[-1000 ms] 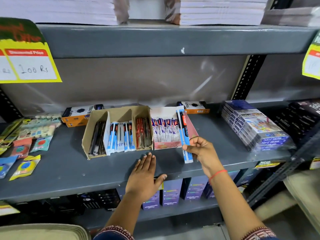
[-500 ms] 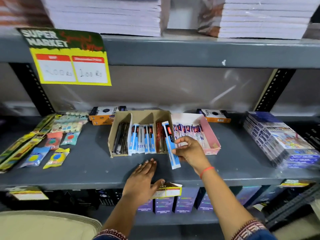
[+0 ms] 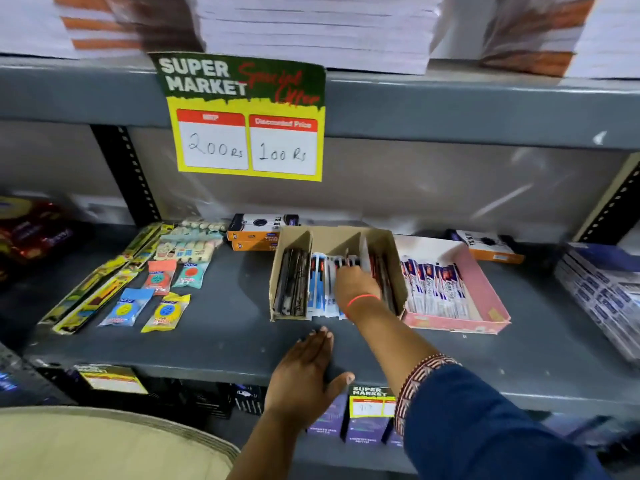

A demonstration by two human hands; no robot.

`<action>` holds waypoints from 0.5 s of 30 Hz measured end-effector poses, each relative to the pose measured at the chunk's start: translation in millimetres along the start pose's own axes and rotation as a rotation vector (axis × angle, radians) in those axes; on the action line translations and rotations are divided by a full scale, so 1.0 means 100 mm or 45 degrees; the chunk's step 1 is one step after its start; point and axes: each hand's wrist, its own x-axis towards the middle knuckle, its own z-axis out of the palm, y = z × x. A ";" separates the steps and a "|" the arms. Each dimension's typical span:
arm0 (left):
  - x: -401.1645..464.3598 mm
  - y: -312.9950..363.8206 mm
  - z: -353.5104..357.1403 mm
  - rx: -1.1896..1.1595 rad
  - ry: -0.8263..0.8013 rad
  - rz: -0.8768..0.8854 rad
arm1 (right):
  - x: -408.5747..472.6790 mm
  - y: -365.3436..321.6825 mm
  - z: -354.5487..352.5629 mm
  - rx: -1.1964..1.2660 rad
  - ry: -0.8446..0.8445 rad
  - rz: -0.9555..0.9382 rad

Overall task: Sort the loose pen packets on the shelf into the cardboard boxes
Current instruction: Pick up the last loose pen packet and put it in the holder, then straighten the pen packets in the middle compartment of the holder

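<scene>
The blue-and-white pen packets [image 3: 323, 289] stand in the middle compartment of the brown cardboard box [image 3: 292, 237] on the grey shelf [image 3: 225, 337]. The right hand [image 3: 355, 287] reaches into that compartment, resting on the packets; its fingers [image 3: 349, 271] curl down among them, and whether they grip one cannot be told. Dark pen packets [image 3: 292, 282] fill the box's left compartment, red-and-black ones [image 3: 384, 278] its right. Touching the box's right side sits a pink cardboard box [image 3: 485, 292] holding a row of white-and-blue packets [image 3: 433, 289]. In front of the brown box, the left hand [image 3: 304, 372] lies flat on the shelf's front edge, fingers spread and released. Left of the box lie loose colourful packets [image 3: 166, 311]. Above hangs a yellow price sign [image 3: 247, 119].
</scene>
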 end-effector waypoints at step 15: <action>-0.04 -0.25 -0.08 0.064 0.031 -0.117 | 0.16 -0.05 0.17 -0.317 0.012 -0.006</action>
